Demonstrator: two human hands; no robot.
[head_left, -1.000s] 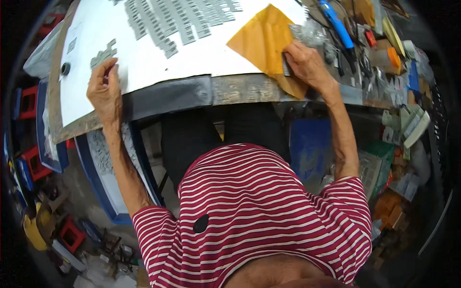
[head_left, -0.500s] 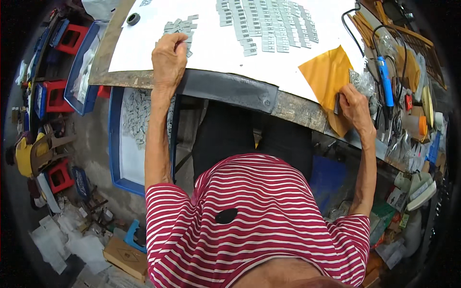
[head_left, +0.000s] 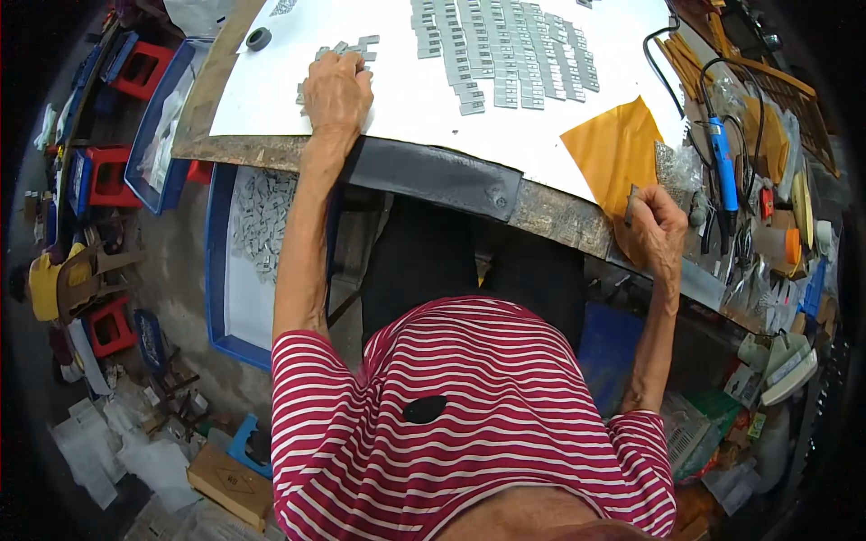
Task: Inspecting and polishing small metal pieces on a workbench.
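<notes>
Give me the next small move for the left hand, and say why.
Probably pinch one piece from the loose grey pile: the left hand rests over it, fingertips hidden, while the right hand appears occupied, pinching a thin grey piece by the orange sheet.

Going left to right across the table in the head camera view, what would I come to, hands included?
Black ring, left hand, rows of flat grey pieces, orange-brown sheet, right hand, blue stick-shaped tool.
</notes>
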